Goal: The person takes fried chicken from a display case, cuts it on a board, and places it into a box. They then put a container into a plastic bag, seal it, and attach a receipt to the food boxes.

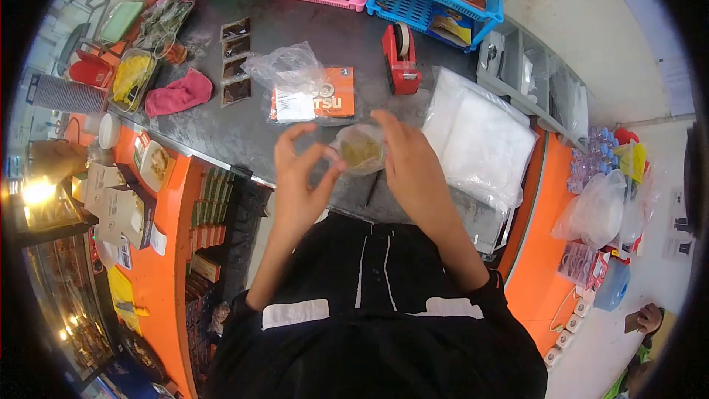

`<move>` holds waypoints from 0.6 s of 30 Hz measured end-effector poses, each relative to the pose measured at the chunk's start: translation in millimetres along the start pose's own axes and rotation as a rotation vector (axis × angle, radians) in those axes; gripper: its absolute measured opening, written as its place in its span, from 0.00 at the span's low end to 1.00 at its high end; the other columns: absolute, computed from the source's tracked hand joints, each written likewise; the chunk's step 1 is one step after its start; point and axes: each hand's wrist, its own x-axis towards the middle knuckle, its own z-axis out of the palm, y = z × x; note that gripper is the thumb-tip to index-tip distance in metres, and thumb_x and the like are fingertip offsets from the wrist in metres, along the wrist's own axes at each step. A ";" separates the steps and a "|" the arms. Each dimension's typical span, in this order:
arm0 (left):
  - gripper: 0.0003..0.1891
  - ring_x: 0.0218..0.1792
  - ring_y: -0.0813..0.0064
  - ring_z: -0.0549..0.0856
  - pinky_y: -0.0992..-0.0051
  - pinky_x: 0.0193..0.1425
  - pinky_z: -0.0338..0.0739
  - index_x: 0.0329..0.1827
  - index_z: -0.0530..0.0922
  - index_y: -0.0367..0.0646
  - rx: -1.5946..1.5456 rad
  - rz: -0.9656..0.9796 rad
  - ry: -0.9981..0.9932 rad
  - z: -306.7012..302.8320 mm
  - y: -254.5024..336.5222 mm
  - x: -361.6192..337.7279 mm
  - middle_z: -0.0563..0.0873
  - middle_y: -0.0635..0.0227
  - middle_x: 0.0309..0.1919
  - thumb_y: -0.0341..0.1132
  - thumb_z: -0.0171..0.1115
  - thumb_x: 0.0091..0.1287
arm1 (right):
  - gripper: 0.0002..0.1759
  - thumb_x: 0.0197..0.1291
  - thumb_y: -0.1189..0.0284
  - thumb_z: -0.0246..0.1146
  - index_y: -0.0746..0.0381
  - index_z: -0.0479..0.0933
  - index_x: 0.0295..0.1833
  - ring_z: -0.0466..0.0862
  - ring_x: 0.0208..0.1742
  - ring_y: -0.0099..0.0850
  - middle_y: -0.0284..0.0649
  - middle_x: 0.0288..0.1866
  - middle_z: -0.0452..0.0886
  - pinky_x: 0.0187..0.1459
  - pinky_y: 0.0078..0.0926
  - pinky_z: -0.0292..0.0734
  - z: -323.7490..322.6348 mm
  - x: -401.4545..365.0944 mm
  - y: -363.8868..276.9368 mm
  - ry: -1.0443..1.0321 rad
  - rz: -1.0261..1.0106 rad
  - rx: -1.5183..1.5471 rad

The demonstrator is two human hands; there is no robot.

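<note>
A small clear plastic bag [360, 149] with greenish-yellow contents is between my hands at the front of the dark counter, its round mouth facing up. My left hand [301, 177] pinches the bag's left edge between thumb and forefinger, the other fingers curved away. On the opposite side my right hand [412, 170] grips the bag's right edge, its forefinger stretched forward and its thumb partly hidden. Just beyond lies an orange-and-white printed packet [334, 89] with crumpled clear plastic [284, 65] over it. A thin dark stick-like item [374, 186] lies below the bag.
A red tape dispenser [402, 63] stands ahead of my right hand. A stack of white plastic bags [480, 137] lies to the right. Dark sachets [236, 63] and a pink cloth [179, 94] are at left. Coloured baskets [428, 11] line the back. Another person's hand [650, 318] shows at far right.
</note>
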 end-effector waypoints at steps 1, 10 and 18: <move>0.06 0.36 0.66 0.81 0.74 0.44 0.72 0.30 0.76 0.39 0.115 0.204 0.065 6.6 -6.0 0.8 0.81 0.64 0.32 0.27 0.65 0.53 | 0.24 0.48 0.85 0.56 0.60 0.67 0.54 0.77 0.39 0.41 0.43 0.39 0.74 0.39 0.34 0.74 -2.8 2.6 -0.3 -0.029 -0.141 -0.265; 0.12 0.29 0.58 0.79 0.66 0.33 0.73 0.41 0.69 0.40 -0.304 0.207 -0.226 84.7 -62.5 -6.5 0.77 0.57 0.23 0.38 0.57 0.62 | 0.17 0.49 0.83 0.58 0.61 0.74 0.47 0.76 0.44 0.33 0.39 0.43 0.75 0.42 0.28 0.76 3.4 10.5 12.7 -0.214 -0.392 0.321; 0.20 0.25 0.51 0.77 0.61 0.29 0.70 0.39 0.66 0.42 -0.255 -0.145 -0.197 71.2 -39.6 -4.2 0.75 0.53 0.22 0.51 0.38 0.70 | 0.06 0.55 0.81 0.58 0.66 0.76 0.40 0.76 0.34 0.21 0.35 0.37 0.76 0.33 0.17 0.73 47.1 -10.3 36.3 -0.052 0.241 0.619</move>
